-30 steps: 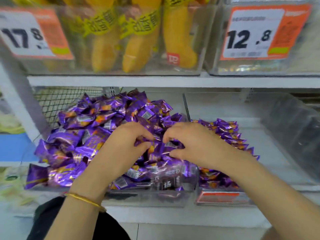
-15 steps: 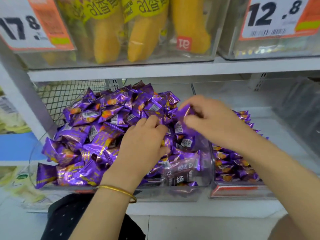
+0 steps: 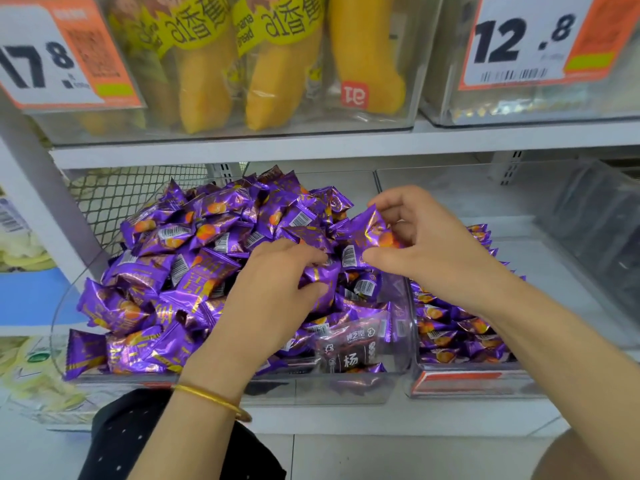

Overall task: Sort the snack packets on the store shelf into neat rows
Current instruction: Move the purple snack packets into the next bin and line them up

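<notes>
A heap of shiny purple snack packets (image 3: 194,268) fills a clear plastic bin (image 3: 398,358) on the lower shelf. My left hand (image 3: 273,292) lies on the heap with its fingers curled round a purple packet (image 3: 322,282). My right hand (image 3: 426,244) is lifted just above the pile's right side and pinches another purple packet (image 3: 367,233) between thumb and fingers. To the right, a second clear bin (image 3: 460,382) holds a lower layer of the same purple packets (image 3: 453,330), partly hidden behind my right forearm.
A dark packet with white characters (image 3: 349,351) sits at the front of the left bin. Above, a white shelf (image 3: 346,143) carries clear bins of yellow banana-shaped packs (image 3: 273,88) and price tags (image 3: 526,43). Wire mesh (image 3: 128,199) stands behind the heap at left.
My right hand has risen off the heap and moved right with a purple packet pinched in it. My left hand has shifted a little forward on the pile and closed round a packet.
</notes>
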Demonstrator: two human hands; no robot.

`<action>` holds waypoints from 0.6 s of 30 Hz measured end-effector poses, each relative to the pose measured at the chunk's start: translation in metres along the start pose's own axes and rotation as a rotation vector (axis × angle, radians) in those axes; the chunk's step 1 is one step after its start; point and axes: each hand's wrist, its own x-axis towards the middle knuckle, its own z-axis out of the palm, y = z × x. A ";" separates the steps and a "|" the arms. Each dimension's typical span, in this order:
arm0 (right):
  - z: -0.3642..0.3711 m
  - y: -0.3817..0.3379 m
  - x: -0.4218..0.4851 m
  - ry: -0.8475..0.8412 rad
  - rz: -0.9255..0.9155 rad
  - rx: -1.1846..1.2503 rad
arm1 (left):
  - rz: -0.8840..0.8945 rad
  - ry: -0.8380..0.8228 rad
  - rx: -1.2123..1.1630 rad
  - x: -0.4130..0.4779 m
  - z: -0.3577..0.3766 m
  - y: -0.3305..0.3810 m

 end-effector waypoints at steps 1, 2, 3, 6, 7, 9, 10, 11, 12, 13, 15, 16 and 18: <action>0.000 -0.001 -0.001 -0.010 -0.009 0.064 | -0.013 0.042 -0.043 -0.002 -0.002 0.000; 0.000 -0.001 -0.001 -0.020 -0.019 0.126 | -0.035 0.085 -0.092 -0.003 -0.004 0.000; 0.001 -0.002 -0.002 -0.025 -0.030 0.170 | -0.067 0.117 -0.149 -0.003 -0.007 0.001; 0.002 -0.006 -0.003 -0.045 -0.059 0.238 | -0.147 0.166 -0.388 -0.004 -0.010 0.001; 0.002 -0.007 -0.004 -0.055 -0.069 0.252 | -0.172 0.161 -0.471 -0.004 -0.010 0.001; 0.005 -0.007 -0.005 -0.064 -0.095 0.256 | -0.230 0.122 -0.668 -0.004 -0.011 0.003; 0.007 -0.006 -0.005 -0.062 -0.108 0.247 | -0.266 0.097 -0.791 -0.005 -0.012 0.006; 0.008 -0.005 -0.004 -0.053 -0.117 0.236 | -0.306 0.070 -0.938 -0.005 -0.013 0.008; 0.009 -0.004 -0.003 -0.038 -0.124 0.221 | -0.351 0.042 -1.100 -0.004 -0.015 0.012; 0.009 -0.003 -0.002 -0.024 -0.132 0.206 | -0.397 0.010 -1.256 -0.003 -0.016 0.014; 0.009 -0.002 0.000 -0.006 -0.153 0.150 | -0.440 -0.039 -1.455 -0.001 -0.017 0.015; 0.011 -0.002 0.000 -0.005 -0.166 0.108 | -0.417 -0.044 -1.449 -0.001 -0.015 0.014; 0.015 -0.002 0.000 -0.026 -0.194 0.036 | -0.313 -0.040 -1.315 -0.004 -0.011 0.015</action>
